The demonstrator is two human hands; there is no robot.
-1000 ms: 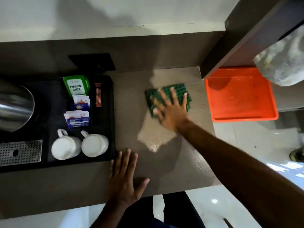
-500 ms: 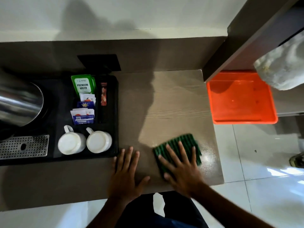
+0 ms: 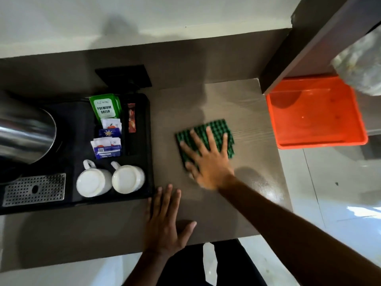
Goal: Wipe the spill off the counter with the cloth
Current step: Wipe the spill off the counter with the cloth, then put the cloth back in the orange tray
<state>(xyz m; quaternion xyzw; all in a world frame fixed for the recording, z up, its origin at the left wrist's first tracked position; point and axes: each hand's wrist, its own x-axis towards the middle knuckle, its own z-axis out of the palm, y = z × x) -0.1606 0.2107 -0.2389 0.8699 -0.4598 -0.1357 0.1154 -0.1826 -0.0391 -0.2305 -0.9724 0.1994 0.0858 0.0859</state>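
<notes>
A green checked cloth (image 3: 218, 129) lies flat on the grey-brown counter (image 3: 243, 104), about mid-depth. My right hand (image 3: 208, 159) presses down on it with fingers spread, covering its near half; the hand is motion-blurred. A wet, glistening patch (image 3: 266, 186) shines on the counter to the right of and nearer than the cloth. My left hand (image 3: 165, 221) rests flat on the counter near its front edge, fingers apart, holding nothing.
A black tray (image 3: 144, 145) on the left holds two white mugs (image 3: 111, 180), tea sachets (image 3: 106, 131) and a steel kettle (image 3: 24, 135). An orange tub (image 3: 315, 114) stands past the counter's right end. A dark shelf panel (image 3: 305, 44) overhangs the far right corner.
My right hand has slid the cloth from the counter's front edge back toward the wall, after pulling it forward before that. My left hand has stayed in place.
</notes>
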